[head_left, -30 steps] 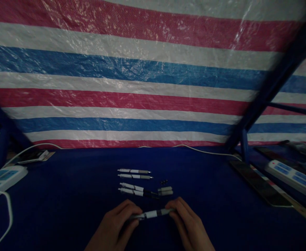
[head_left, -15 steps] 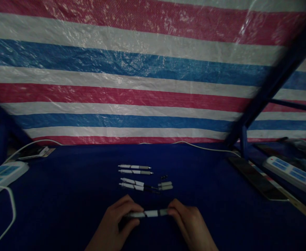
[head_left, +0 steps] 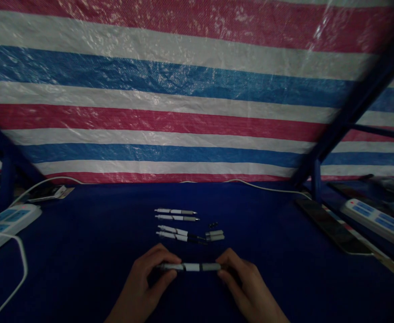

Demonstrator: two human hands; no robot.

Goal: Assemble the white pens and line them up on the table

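Observation:
A white and grey pen [head_left: 193,267] lies level between my two hands. Thumb and fingers of my left hand [head_left: 153,276] pinch its left end. At its right end, my right hand [head_left: 242,278] holds the grey grip with thumb and fingertips, which hide the tip. Beyond my hands, two whole pens [head_left: 173,211] lie side by side. Nearer are two pen barrels [head_left: 172,236] with dark refills showing at their right ends. Beside them sit two grey grip pieces [head_left: 215,235] and some small dark parts [head_left: 213,224].
A white power strip [head_left: 10,224] with a looping cable is at the left, another strip [head_left: 378,220] at the right. A black phone [head_left: 333,226] lies on the blue table [head_left: 116,224]. Blue metal posts stand at both sides before a striped sheet [head_left: 183,116].
My right fingers have shifted toward the right end of the pen, so more of its grey grip shows. The view has moved slightly.

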